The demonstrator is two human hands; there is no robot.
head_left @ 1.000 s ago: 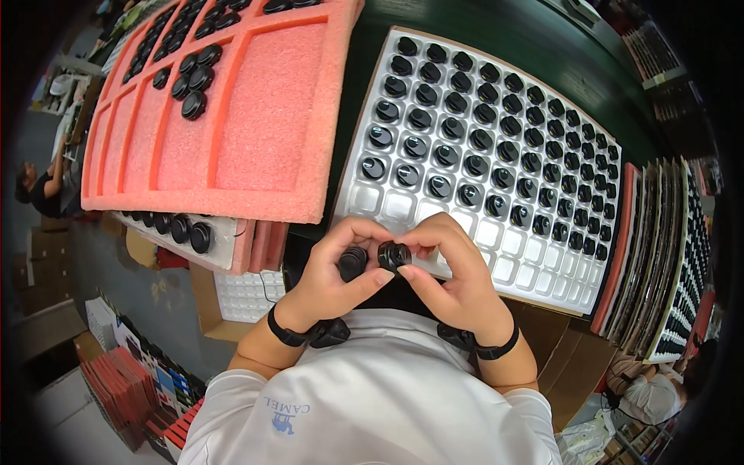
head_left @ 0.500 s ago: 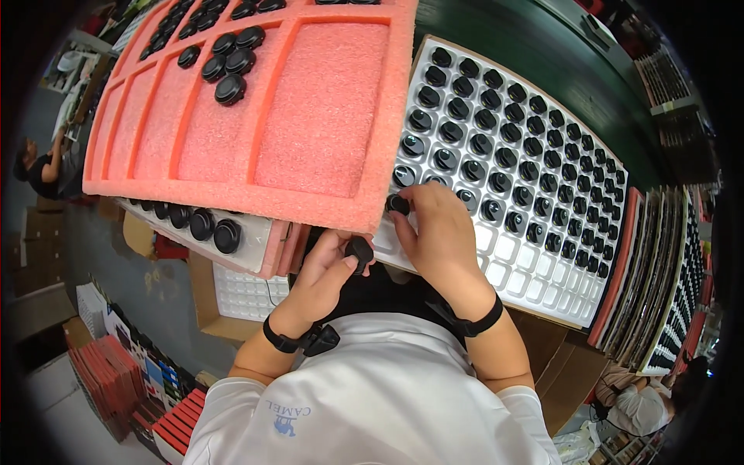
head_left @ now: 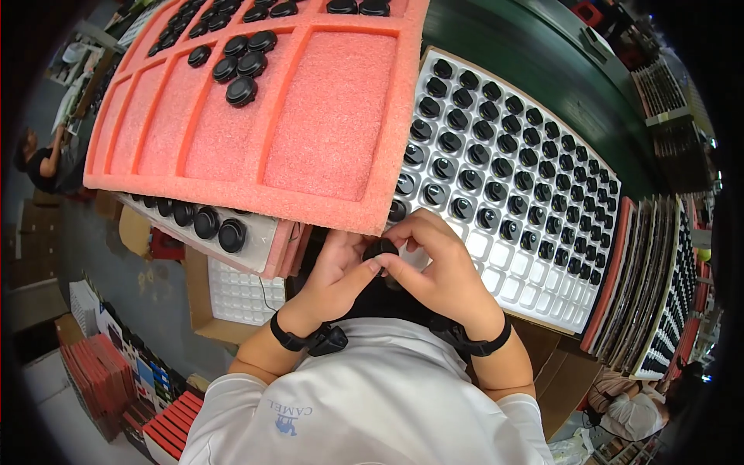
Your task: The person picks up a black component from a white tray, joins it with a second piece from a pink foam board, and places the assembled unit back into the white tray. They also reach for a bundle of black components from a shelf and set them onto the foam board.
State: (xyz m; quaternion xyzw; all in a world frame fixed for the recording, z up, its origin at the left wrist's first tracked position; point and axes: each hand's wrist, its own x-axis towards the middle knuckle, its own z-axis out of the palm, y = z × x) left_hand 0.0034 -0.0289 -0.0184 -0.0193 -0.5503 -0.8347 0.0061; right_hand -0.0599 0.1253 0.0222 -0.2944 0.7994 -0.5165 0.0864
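Note:
My two hands meet in front of my body, just below the near corner of the pink foam tray. A small black rounded part [head_left: 380, 249] sits between them. My left hand [head_left: 341, 267] is closed on it, its thumb along the near side. My right hand [head_left: 438, 267] has curled fingers, and its thumb presses on the same part. The fingers cover much of the part, so its exact kind cannot be made out. Beside my right hand lies a white moulded tray [head_left: 508, 256] with rows of similar black parts with glossy tops [head_left: 463, 207].
The pink foam tray [head_left: 310, 198] holds black round parts [head_left: 241, 91] in its compartments. Below it is another layer with black round parts [head_left: 232, 235]. Stacked trays [head_left: 628, 287] stand at right. A cardboard box [head_left: 203, 306] holds a white tray. Other people [head_left: 43, 159] sit farther off.
My right hand has left the white tray and come toward my body to meet my left hand. My left hand has shifted slightly right with the black part.

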